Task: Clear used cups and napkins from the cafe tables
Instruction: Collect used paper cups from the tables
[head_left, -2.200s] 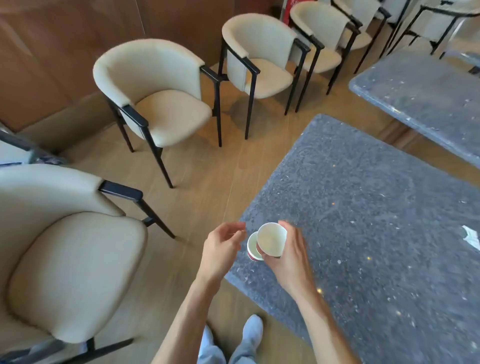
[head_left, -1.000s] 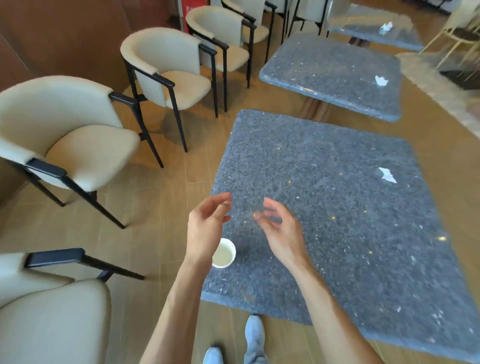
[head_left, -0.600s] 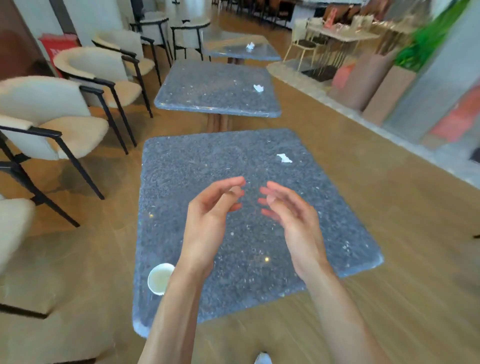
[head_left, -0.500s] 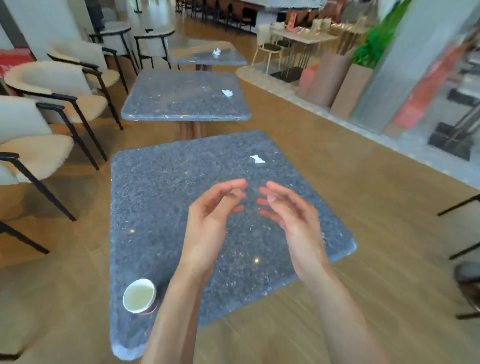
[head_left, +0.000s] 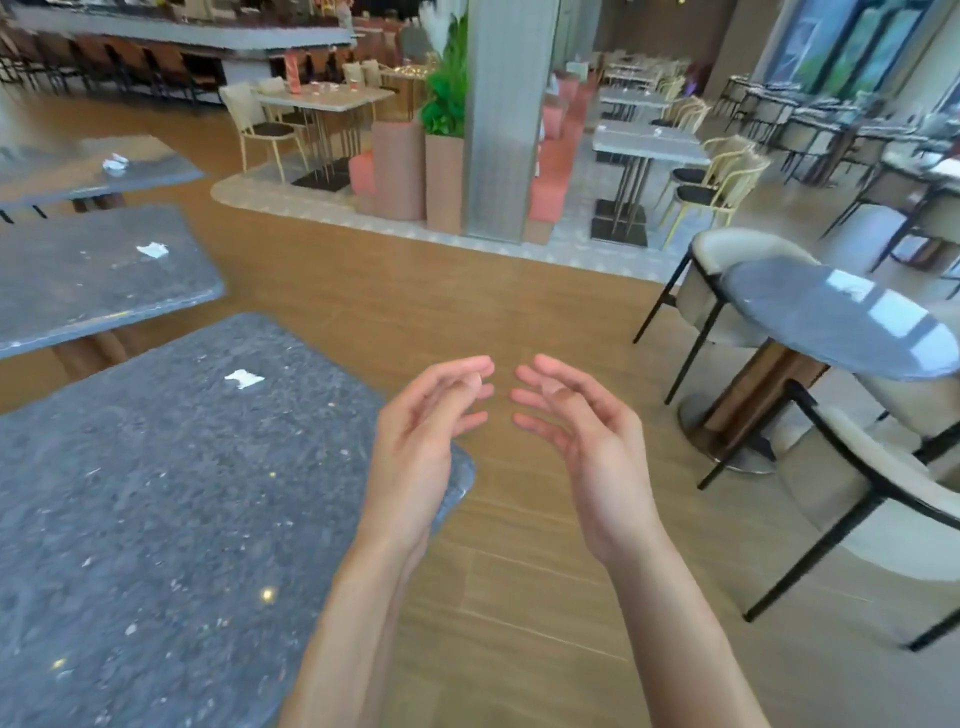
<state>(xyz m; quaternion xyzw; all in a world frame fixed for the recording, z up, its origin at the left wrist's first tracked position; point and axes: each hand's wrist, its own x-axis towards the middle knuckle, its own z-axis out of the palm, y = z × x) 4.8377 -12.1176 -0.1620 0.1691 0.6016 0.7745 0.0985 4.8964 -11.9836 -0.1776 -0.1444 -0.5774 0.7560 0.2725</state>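
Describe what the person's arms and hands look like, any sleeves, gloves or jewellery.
Both forearms are bare up to the frame's lower edge, with no sleeve showing. The left hand and right hand wear no gloves; no ring, watch or bracelet is visible. Fingernails look short and unpainted.

I am holding both bare forearms up from six o'clock, converging toward twelve. My left hand (head_left: 415, 447) is hanging with palm turned inward, fingers loosely bent and gripping nothing. My right hand (head_left: 587, 441) is mirroring it at three o'clock of the left, fingers relaxed and spread, fingertips nearly facing but not touching.
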